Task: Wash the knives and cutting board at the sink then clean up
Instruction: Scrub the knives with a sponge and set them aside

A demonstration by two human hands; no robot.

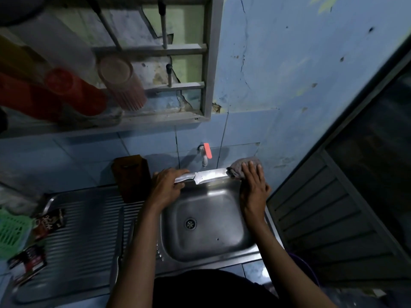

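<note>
Landmark: steel sink, its basin low in the middle of the head view with the drain at its centre
Drainboard: ribbed steel, left of the sink; a long knife lies along it just beside the sink's left rim, near the front edge
Packets: dark sachets on the drainboard's left end, well left of the sink
Basket: green, past the packets at the far left edge
Left hand: above the sink's back left corner, fingers curled round the steel handle of a big knife
Big knife: held level over the sink's back rim, blade pointing right
Right hand: over the sink's back right corner, fingers straight, pressing a grey cloth on the blade's tip end
Board: dark brown, standing upright behind the drainboard, just left of the sink
Tap: white with an orange lever, on the tiled wall behind the sink, just above the blade
Rack: on the wall well above the sink, with red cups lying at its left
</note>
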